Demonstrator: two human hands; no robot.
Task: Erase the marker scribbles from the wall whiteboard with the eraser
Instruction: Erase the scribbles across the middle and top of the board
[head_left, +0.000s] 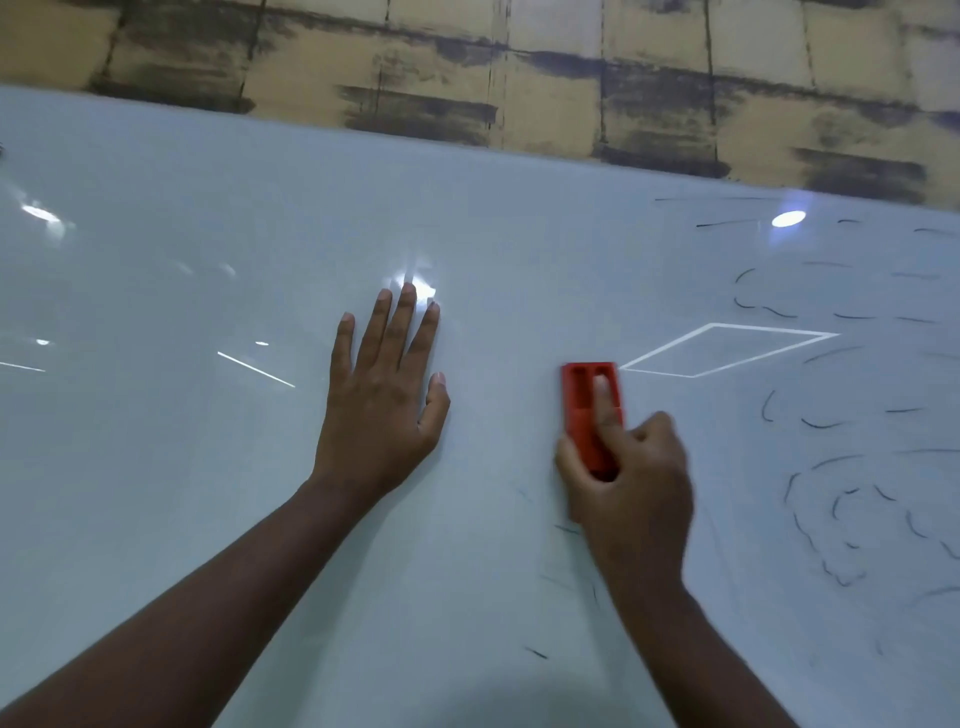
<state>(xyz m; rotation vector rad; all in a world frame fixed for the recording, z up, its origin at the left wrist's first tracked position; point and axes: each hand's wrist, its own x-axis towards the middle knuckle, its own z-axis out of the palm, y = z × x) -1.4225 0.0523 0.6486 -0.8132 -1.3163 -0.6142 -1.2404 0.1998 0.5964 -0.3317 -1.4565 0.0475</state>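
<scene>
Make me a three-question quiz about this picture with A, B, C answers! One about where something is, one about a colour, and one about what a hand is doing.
1. Where are most of the marker scribbles on the whiteboard?
A. On the right side
B. On the far left
C. Under the flat hand

2. What colour is the eraser?
A. Blue
B. Red
C. Green

3. What is the left hand doing?
A. Holding a marker
B. Making a fist
C. Lying flat on the board

Answers:
1. A: the dark marker scribbles crowd the right part of the whiteboard.
2. B: the eraser gripped by the right hand is red.
3. C: the left hand rests on the board with fingers straight, holding nothing.
</scene>
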